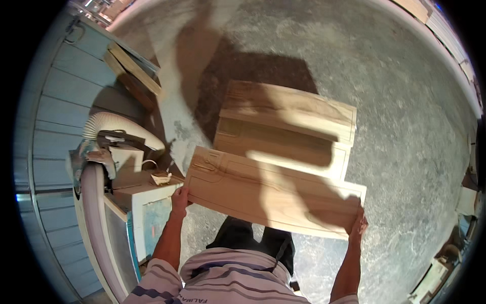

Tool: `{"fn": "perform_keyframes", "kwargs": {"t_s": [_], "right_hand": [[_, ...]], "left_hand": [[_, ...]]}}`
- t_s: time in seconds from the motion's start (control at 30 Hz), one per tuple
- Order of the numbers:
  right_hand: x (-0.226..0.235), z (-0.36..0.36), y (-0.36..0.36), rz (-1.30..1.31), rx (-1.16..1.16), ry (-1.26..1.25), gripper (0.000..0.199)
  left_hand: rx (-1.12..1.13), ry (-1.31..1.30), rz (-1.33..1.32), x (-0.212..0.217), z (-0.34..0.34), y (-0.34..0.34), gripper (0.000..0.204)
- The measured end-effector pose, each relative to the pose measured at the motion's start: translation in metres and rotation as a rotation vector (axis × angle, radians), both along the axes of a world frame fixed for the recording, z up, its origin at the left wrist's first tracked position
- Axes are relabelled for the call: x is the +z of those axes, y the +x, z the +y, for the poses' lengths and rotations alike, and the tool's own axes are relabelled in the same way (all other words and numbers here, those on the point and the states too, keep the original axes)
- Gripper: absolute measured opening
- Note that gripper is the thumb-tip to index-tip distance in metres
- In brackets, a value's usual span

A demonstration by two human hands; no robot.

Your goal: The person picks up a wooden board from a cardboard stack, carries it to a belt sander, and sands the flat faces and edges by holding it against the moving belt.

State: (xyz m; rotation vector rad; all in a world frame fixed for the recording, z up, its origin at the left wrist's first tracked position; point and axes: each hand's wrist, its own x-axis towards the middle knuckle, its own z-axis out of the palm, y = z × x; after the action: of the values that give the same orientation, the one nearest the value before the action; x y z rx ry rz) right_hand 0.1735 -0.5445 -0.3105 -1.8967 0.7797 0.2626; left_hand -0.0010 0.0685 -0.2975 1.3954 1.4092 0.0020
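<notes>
A long wooden panel point(238, 190) with carved lines near its border stretches across in front of my body. Its left end is gripped by my left hand point(180, 199), whose fingers go partly out of sight under the edge. My right hand point(359, 223) grips the right end near the corner. Just beyond, two similar pieces show: a middle panel point(273, 139), partly covered by the held one, and a far panel point(288, 104) with visible wood grain. What supports these two is hidden. Shadows fall across all three panels.
At my left stands a machine with a long upright belt point(95, 218), resembling a belt sander. A ribbed hose point(119, 124) curves above a cabinet point(152, 220). Wooden boards point(134, 68) lean by the blue-grey wall point(55, 106). Concrete floor point(400, 131) extends ahead and right.
</notes>
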Motion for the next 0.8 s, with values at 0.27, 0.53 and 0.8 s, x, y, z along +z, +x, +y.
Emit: {"fn": "perform_keyframes", "kwargs": {"t_s": [0.27, 0.53, 0.8], "right_hand": [[-0.021, 0.006, 0.052, 0.018, -0.012, -0.130, 0.058], [-0.085, 0.029, 0.085, -0.046, -0.094, 0.051, 0.051], [-0.174, 0.007, 0.083, -0.093, 0.146, -0.304, 0.058]], "left_hand": [[-0.099, -0.010, 0.087, -0.046, 0.003, 0.049, 0.038], [-0.205, 0.010, 0.131, -0.101, 0.034, 0.108, 0.038], [-0.344, 0.103, 0.134, -0.165, 0.059, 0.114, 0.063]]}}
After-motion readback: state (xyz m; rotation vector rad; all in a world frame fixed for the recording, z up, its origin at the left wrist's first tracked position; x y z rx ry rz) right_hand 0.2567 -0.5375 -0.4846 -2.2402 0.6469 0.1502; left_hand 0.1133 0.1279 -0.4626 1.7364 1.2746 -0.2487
